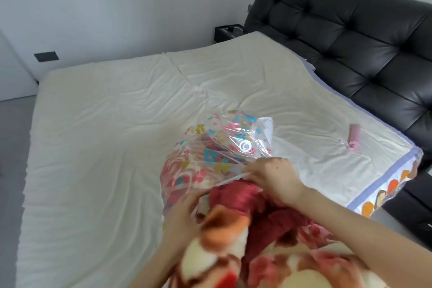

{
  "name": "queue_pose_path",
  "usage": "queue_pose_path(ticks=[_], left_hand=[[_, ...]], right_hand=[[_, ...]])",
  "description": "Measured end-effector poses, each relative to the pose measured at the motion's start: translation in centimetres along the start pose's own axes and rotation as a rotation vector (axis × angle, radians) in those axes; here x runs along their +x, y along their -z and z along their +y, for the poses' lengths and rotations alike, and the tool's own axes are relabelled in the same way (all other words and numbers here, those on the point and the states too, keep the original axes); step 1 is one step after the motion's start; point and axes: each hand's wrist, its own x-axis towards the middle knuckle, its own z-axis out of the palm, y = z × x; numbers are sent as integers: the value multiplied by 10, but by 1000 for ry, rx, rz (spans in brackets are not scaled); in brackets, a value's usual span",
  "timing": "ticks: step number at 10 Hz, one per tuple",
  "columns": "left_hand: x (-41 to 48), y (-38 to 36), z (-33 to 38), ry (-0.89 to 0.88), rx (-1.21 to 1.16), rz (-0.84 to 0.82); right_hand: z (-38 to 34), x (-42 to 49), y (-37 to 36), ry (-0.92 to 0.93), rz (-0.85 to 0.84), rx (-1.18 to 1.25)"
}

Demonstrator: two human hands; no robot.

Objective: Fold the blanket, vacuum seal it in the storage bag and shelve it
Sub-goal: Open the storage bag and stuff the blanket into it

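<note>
On a cream mattress (105,135) beside a black headboard (350,30), the right hand (271,180) pinches the storage bag (217,142) mouth; the left hand (180,220) grips the blanket (245,229), part-inserted between both hands' fingers.

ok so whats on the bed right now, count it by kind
storage bag: 1, clear with a flower print and a white valve
blanket: 1, partly inside the bag
pink item: 1, too blurred to name
hands: 2, left hand and right hand, both at the bag's opening
total: 5
</note>
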Motion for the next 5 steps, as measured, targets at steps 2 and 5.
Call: queue_pose_path(ticks=[2,5], left_hand=[[37,-52,50,424,965,342],[-42,-10,-22,91,846,559]], right_hand=[[2,1,32,-7,-205,113],[-9,-33,27,-57,-131,37]])
